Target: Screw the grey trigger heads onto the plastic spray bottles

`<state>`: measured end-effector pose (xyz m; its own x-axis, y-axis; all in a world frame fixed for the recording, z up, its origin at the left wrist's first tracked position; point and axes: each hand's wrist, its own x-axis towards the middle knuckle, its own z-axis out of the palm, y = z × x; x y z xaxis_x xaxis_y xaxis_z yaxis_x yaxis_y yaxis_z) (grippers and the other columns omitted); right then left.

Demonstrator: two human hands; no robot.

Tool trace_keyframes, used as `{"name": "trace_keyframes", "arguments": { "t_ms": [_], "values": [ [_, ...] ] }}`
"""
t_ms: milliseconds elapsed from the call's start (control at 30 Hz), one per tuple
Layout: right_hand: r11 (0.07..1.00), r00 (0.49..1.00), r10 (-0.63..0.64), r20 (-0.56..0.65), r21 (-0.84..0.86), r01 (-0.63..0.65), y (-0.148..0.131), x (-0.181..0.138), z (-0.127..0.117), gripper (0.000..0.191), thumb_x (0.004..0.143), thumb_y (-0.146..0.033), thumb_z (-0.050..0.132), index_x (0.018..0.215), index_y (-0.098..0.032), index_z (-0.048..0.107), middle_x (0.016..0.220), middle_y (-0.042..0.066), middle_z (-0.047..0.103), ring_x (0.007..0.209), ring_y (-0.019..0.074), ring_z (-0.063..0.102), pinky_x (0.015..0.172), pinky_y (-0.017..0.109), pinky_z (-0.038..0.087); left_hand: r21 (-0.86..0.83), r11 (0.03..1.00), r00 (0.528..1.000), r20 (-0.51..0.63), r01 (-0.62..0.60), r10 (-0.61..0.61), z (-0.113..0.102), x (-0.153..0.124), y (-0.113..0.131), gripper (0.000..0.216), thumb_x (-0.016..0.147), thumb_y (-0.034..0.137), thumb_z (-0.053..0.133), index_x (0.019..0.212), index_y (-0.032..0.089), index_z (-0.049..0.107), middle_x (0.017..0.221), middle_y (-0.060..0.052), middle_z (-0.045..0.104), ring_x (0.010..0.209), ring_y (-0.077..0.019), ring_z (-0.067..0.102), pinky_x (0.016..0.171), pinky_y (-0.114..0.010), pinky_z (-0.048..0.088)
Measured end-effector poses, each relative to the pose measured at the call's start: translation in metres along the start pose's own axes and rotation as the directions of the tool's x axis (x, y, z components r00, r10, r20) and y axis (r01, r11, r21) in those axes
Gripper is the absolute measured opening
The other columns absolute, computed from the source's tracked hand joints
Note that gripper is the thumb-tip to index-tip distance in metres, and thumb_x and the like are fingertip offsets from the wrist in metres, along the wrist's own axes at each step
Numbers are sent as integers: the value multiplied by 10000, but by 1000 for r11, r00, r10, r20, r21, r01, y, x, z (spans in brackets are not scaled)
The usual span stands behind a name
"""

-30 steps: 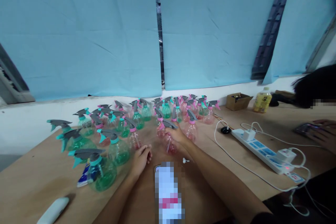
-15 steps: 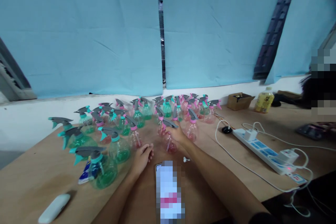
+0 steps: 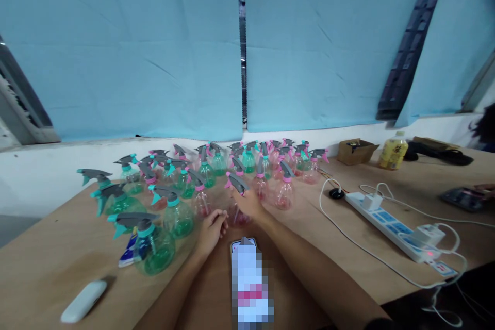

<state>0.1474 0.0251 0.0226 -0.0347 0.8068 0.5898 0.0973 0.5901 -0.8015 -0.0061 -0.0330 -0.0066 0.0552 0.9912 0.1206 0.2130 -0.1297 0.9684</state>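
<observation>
A spray bottle (image 3: 238, 215) with a clear pink body and a grey-and-pink trigger head stands upright at mid-table. My right hand (image 3: 246, 202) is closed around its neck, below the head. Just left of it, my left hand (image 3: 212, 228) rests on the table with its fingers loosely curled and nothing visible in them. Behind that hand is another pink spray bottle (image 3: 201, 202). Green-tinted spray bottles (image 3: 179, 220) with turquoise collars stand further left, one of them (image 3: 154, 252) near a blue-and-white packet (image 3: 128, 252).
Many more pink and green bottles crowd the table towards the wall. A phone (image 3: 249, 278) lies in front of me, a white case (image 3: 84, 301) at left. On the right are a power strip (image 3: 390, 224) with cables, a carton (image 3: 358, 150), a yellow drink bottle (image 3: 393, 152) and another person's hand (image 3: 485, 191).
My right hand has shifted left with the pink spray bottle, closer to my left hand. My right forearm now covers the small white earphone's spot. The view has turned slightly left.
</observation>
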Motion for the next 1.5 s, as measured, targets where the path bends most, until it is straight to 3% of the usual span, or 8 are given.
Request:
{"name": "trace_keyframes", "arguments": {
  "t_ms": [167,367,633,900,1033,1233,1500],
  "values": [
    [997,1000,3,20,-80,-1,0,10,21,257,917,-375,494,1069,-257,664,683,-9,603,556,139,513,545,255,417,-14,1000,1000,-12,-6,6,0,0,1,390,822,564,510,679,202,505,577,36,556,481,-112,520,435,-200,369],
    [971,996,-16,-84,-241,-5,5,27,46,302,930,-437,481,1105,-262,655,724,10,643,610,169,560,610,281,439,28,1000,1000,16,-6,5,0,-1,-1,366,813,547,534,698,200,536,586,39,566,491,-109,521,454,-199,353],
    [946,989,-50,-140,-323,2,6,39,57,295,921,-404,499,1143,-257,626,818,46,687,702,203,618,658,296,444,60,998,1000,21,-10,8,2,-2,2,374,798,564,542,702,202,549,592,35,570,509,-118,520,478,-210,354],
    [977,971,-94,-218,-209,48,4,40,65,427,916,-436,526,1268,-201,474,1081,102,674,937,244,656,778,323,472,76,997,1000,15,-23,22,1,-1,-3,363,801,560,548,712,208,566,596,26,580,523,-128,528,491,-214,360],
    [968,961,-172,-216,-219,124,9,42,65,378,963,-378,419,1270,-163,467,1139,129,635,1036,235,615,875,332,454,80,996,999,29,-44,42,0,-1,-3,377,815,566,541,709,206,566,590,27,584,512,-124,519,491,-217,357],
    [964,950,-207,-233,-217,156,11,46,64,328,964,-380,420,1156,-172,586,1047,104,649,998,208,580,906,328,433,93,994,998,33,-59,57,1,1,-5,393,832,574,526,702,205,558,597,18,589,509,-128,523,478,-216,352],
    [977,967,-139,-213,-189,99,7,49,64,351,931,-471,497,984,-181,687,867,56,688,782,173,590,775,282,461,117,989,995,51,-86,81,0,0,-5,387,850,555,521,702,203,577,606,19,596,515,-125,513,511,-222,354]
  ]
}}
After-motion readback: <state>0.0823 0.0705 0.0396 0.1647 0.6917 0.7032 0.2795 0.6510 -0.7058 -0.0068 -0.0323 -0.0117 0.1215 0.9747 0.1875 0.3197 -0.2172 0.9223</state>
